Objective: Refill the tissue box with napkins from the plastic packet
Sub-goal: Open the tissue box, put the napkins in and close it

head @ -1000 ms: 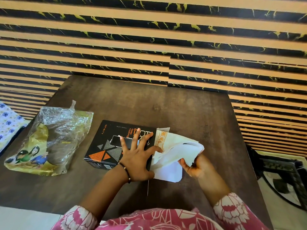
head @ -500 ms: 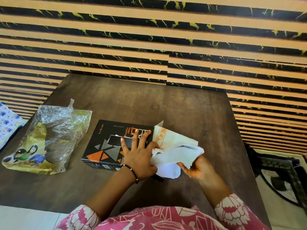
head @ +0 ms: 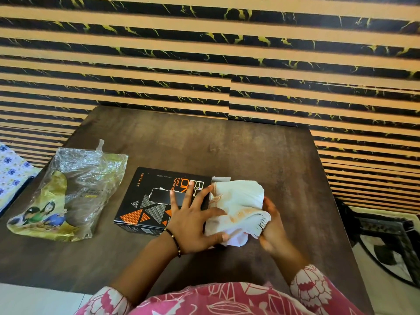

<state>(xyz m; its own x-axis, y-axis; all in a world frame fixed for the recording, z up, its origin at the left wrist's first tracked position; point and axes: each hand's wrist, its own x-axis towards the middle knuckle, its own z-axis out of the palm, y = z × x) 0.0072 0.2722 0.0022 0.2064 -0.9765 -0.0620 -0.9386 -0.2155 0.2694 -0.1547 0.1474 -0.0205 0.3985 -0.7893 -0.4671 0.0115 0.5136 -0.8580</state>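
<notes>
A black tissue box (head: pixel 147 196) with orange and grey triangles lies flat on the brown table (head: pixel 227 151), its top slot showing dark. My left hand (head: pixel 193 221) rests spread on the box's right end, thumb against the napkins. A bent stack of white napkins (head: pixel 236 205) with orange print sits at the box's right side. My right hand (head: pixel 272 228) grips that stack from the right. The crumpled plastic packet (head: pixel 68 196), clear and yellow, lies to the left of the box and looks nearly flat.
A striped black-and-tan wall panel (head: pixel 227 64) rises behind the table. A floral blue cloth (head: pixel 11 169) lies off the table's left edge. A dark metal stand (head: pixel 391 242) is on the floor at right. My pink patterned sleeves fill the bottom.
The napkin stack has been bent over and pressed closer to the box's right end. My right hand rose and closed tighter around it; my left hand stayed on the box.
</notes>
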